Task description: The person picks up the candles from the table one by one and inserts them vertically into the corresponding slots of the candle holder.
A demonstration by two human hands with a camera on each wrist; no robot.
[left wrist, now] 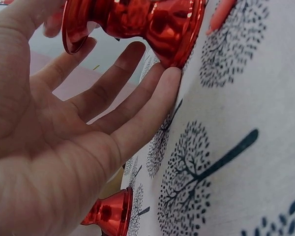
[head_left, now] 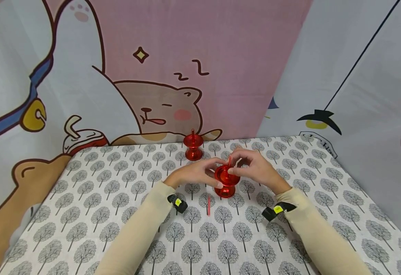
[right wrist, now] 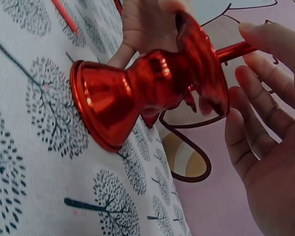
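Note:
A shiny red metallic candle holder (head_left: pixel 226 191) with a flared base and wide dish stands upright on the tablecloth. My left hand (head_left: pixel 200 172) holds its dish from the left, thumb in front and index finger behind. In the left wrist view the other fingers spread loosely beside the holder (left wrist: pixel 137 19). From the right, my right hand (head_left: pixel 253 166) pinches a thin red stick (head_left: pixel 229 160) between thumb and index finger. This stick (right wrist: pixel 233 51) stands up from the middle of the dish in the right wrist view. My remaining right fingers are loosely bent beside the rim.
A second red candle holder (head_left: pixel 194 152) stands near the back edge, a red stick (head_left: pixel 193 134) upright in it. Another thin red stick (head_left: pixel 208 206) lies in front of my left hand. A tree-print cloth (head_left: pixel 224 248) covers the table, and a cartoon curtain (head_left: pixel 241 68) hangs behind.

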